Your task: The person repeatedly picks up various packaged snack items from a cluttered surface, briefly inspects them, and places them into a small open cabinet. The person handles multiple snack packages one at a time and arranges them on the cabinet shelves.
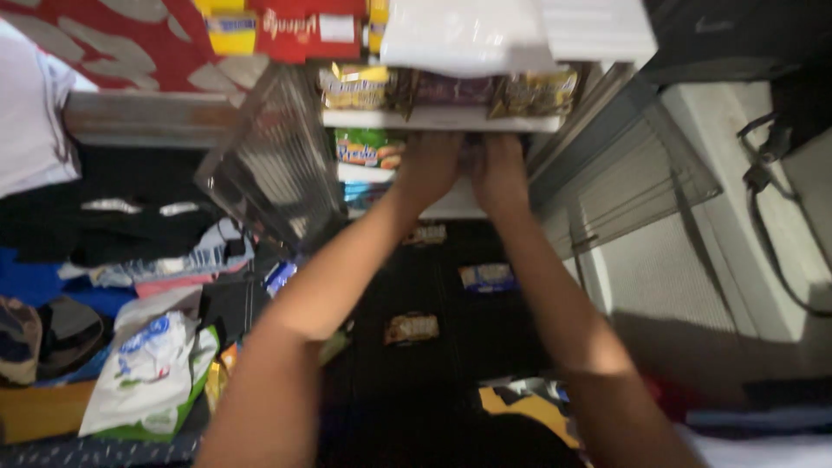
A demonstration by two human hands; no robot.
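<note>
Both your hands are tucked under the white shelf board [438, 119], deep in a snack rack.

Your left hand [429, 165] and right hand [498, 169] sit side by side just below the row of yellow and purple snack packets [451, 88] on that board; fingers are hidden under it, so can't tell if they're gripping anything. A green snack bag [368, 147] sits just left of them, a tilted wire basket [273, 160] crowds the left, and small packets [488, 276] lie on the dark floor below.
</note>
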